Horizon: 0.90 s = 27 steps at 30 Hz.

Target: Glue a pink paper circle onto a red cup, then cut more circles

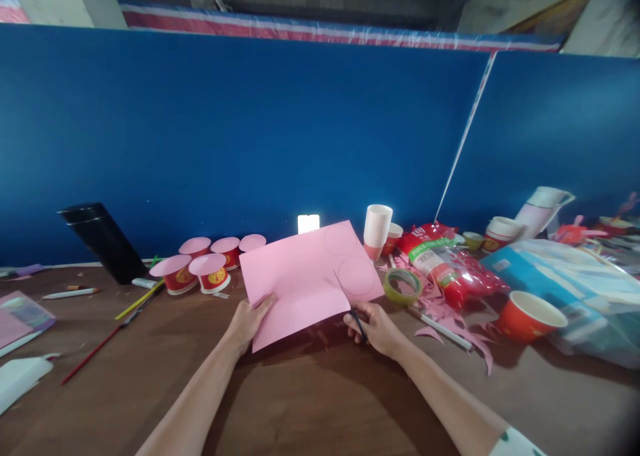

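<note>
A pink sheet of paper [295, 276] is held up above the table in front of me. Two circles are drawn on its right part, and a cut runs up from its lower edge beside the lower circle. My left hand [249, 323] grips the sheet's lower left edge, thumb on top. At the lower right edge, my right hand [373, 326] is closed around dark-handled scissors [358, 325]. The blades are at the cut, partly hidden by the paper.
Red paper cups with pink discs on top [209, 266] stand at the back left, near a black bottle [106, 243]. To the right are a tape roll [403, 287], pink scraps [453, 323], a bag of paper cups [440, 256], an orange cup [531, 317] and a blue plastic-wrapped pack [565, 276].
</note>
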### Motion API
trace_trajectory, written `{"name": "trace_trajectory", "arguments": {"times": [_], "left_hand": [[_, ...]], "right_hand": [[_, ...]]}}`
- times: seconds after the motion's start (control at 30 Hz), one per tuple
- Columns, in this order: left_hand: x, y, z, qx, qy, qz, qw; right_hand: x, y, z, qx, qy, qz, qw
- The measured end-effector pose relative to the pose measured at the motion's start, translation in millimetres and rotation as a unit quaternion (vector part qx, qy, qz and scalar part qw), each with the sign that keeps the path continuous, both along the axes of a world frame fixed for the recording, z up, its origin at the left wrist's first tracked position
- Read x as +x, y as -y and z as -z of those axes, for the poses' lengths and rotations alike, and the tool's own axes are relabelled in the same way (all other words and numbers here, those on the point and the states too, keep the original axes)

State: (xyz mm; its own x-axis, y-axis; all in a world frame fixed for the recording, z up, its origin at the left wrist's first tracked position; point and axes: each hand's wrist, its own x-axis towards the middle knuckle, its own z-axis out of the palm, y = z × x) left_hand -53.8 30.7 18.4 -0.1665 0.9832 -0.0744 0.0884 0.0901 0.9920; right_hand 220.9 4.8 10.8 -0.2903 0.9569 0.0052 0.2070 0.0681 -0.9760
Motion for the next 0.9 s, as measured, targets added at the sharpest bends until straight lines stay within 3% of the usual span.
{"name": "trace_trajectory", "arguments": {"times": [0.9], "left_hand": [[0.1, -0.7, 0.5, -0.01, -0.001, -0.006, 1.0]], "right_hand": [[0.7, 1.6, -1.8, 0.029, -0.001, 0.008, 1.0]]}}
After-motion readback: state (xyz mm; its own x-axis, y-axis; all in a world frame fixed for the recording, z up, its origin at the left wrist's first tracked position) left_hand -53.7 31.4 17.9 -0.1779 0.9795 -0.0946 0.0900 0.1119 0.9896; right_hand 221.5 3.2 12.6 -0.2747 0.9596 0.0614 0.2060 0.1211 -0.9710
